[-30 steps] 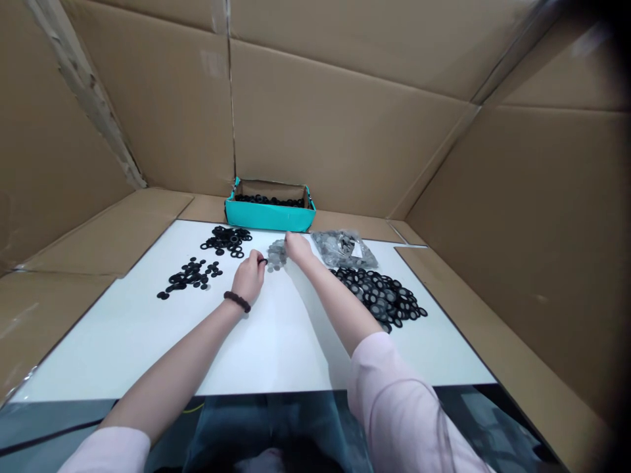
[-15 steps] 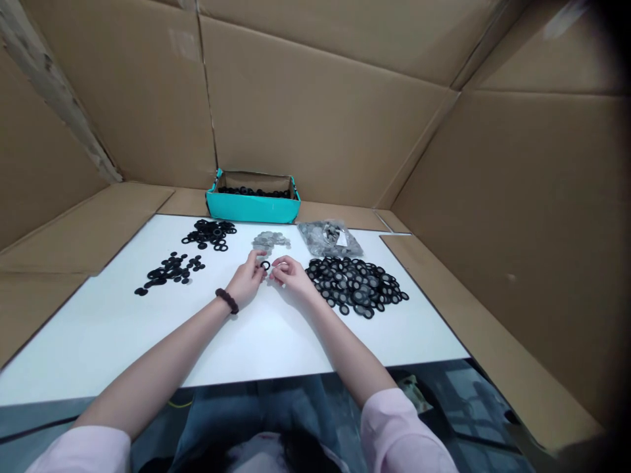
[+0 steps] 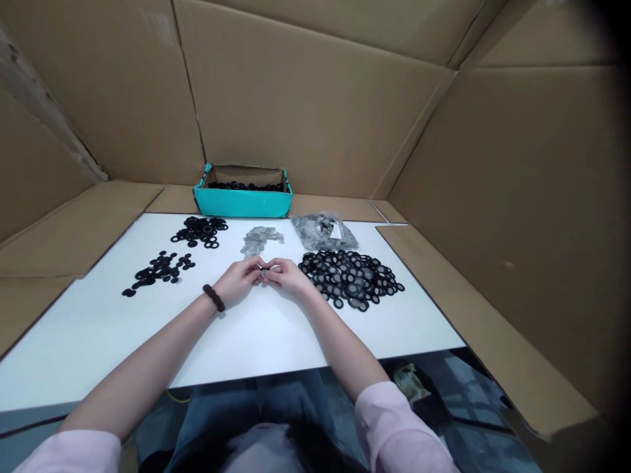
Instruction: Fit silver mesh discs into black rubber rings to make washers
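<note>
My left hand (image 3: 237,281) and my right hand (image 3: 290,277) meet over the middle of the white table, fingertips pinched together on a small black ring (image 3: 265,270). A greyish patch shows at the ring, mostly hidden by the fingers, so I cannot tell whether a disc sits in it. Just beyond my fingers lies a loose heap of thin grey discs (image 3: 262,236). Right of my right hand spreads a big heap of black rings with grey centres (image 3: 352,279).
At the back stands a teal box (image 3: 241,203) holding black pieces. A clear plastic bag (image 3: 310,230) of grey pieces lies right of it. On the left are open black rings (image 3: 200,230) and small black discs (image 3: 162,269). Cardboard walls (image 3: 315,98) surround the table.
My right hand has come in from beside the ring and now touches it together with my left. The ring is more covered by fingers. The view has shifted slightly.
</note>
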Action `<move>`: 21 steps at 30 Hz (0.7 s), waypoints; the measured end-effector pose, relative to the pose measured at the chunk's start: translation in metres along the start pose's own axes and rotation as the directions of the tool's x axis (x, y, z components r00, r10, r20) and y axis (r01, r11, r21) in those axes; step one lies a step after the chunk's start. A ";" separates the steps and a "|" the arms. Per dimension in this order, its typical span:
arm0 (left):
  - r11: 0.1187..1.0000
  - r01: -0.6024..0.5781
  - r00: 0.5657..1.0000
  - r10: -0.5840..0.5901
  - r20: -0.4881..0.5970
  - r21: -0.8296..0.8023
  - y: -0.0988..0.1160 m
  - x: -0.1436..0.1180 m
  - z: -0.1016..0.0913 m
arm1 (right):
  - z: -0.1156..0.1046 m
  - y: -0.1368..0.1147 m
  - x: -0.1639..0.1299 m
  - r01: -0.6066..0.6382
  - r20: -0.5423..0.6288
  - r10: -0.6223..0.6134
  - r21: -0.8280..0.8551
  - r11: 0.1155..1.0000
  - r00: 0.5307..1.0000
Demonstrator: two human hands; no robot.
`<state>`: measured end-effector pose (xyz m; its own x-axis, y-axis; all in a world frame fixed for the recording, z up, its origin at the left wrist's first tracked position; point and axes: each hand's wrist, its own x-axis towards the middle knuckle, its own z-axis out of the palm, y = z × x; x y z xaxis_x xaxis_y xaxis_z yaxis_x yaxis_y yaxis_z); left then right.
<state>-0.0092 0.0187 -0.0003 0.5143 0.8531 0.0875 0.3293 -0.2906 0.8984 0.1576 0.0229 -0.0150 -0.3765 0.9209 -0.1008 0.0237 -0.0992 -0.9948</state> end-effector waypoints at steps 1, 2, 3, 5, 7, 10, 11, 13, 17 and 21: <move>1.000 -0.003 1.000 0.003 0.027 -0.025 0.000 0.000 -0.002 | -0.001 0.000 0.000 0.000 0.015 0.000 -0.011 1.000 1.000; 0.999 -0.002 0.999 0.004 0.051 -0.049 -0.001 0.000 -0.004 | -0.001 0.000 0.001 0.000 0.026 0.000 -0.023 1.000 1.000; 0.998 0.005 0.997 -0.001 0.072 -0.066 -0.001 0.000 -0.006 | -0.001 0.000 0.001 0.000 0.034 0.001 -0.033 0.999 0.999; 0.997 0.036 0.996 -0.030 0.087 -0.069 0.001 0.000 -0.008 | -0.001 0.000 0.002 0.007 0.045 -0.004 -0.047 0.999 0.999; 0.996 0.080 0.995 -0.078 0.062 -0.030 0.005 -0.001 -0.009 | 0.001 0.001 0.003 0.023 0.058 -0.020 -0.062 0.998 0.998; 0.985 0.153 0.988 -0.151 -0.031 0.080 0.013 -0.001 -0.006 | 0.002 0.002 0.003 0.062 0.039 -0.057 -0.124 0.990 0.998; 0.976 0.178 0.983 -0.171 -0.064 0.128 0.016 0.000 -0.004 | 0.003 0.002 0.003 0.066 0.022 -0.063 -0.151 0.986 0.998; 0.949 0.221 0.973 -0.200 -0.113 0.225 0.020 0.001 -0.002 | 0.004 0.004 0.003 0.060 -0.013 -0.063 -0.195 0.979 0.998; 0.909 0.237 0.966 -0.184 -0.180 0.342 0.026 0.005 0.000 | 0.006 0.007 0.003 0.073 -0.034 -0.083 -0.235 0.969 0.996; 0.930 0.273 0.954 -0.229 -0.195 0.245 0.026 0.003 0.000 | 0.005 0.005 0.002 0.122 -0.065 -0.136 -0.184 0.975 0.989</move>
<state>0.0008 0.0135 0.0236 0.2608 0.9646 -0.0383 0.6406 -0.1433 0.7544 0.1521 0.0217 -0.0204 -0.3155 0.9483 0.0347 0.1474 0.0852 -0.9854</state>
